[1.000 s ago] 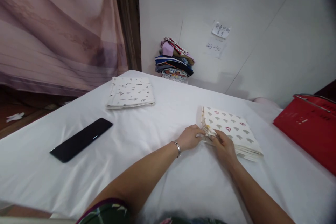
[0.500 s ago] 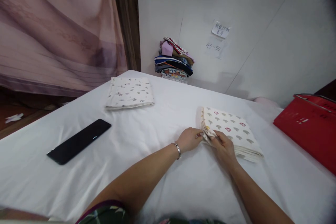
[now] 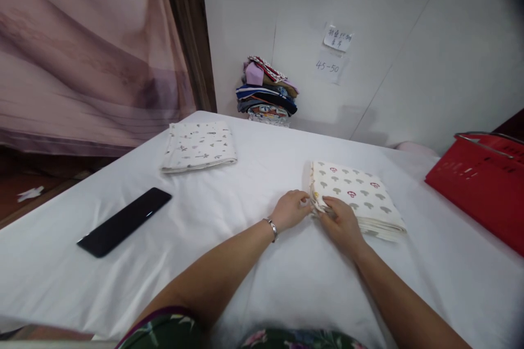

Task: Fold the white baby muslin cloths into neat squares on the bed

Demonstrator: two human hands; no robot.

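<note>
The left hand [image 3: 290,210] and right hand [image 3: 343,224] pinch the bunched corner of the mushroom cloth [image 3: 360,185], probably because its layers are uneven there; the table [image 3: 262,169] supports the rest

A head-worn camera faces forward and down over the white sheet [image 3: 262,158], which spans the lower frame. The left hand [image 3: 289,210] and right hand [image 3: 343,228] lie at near range, below and right of centre; the wall [image 3: 376,5], farther off, fills the upper right.
</note>
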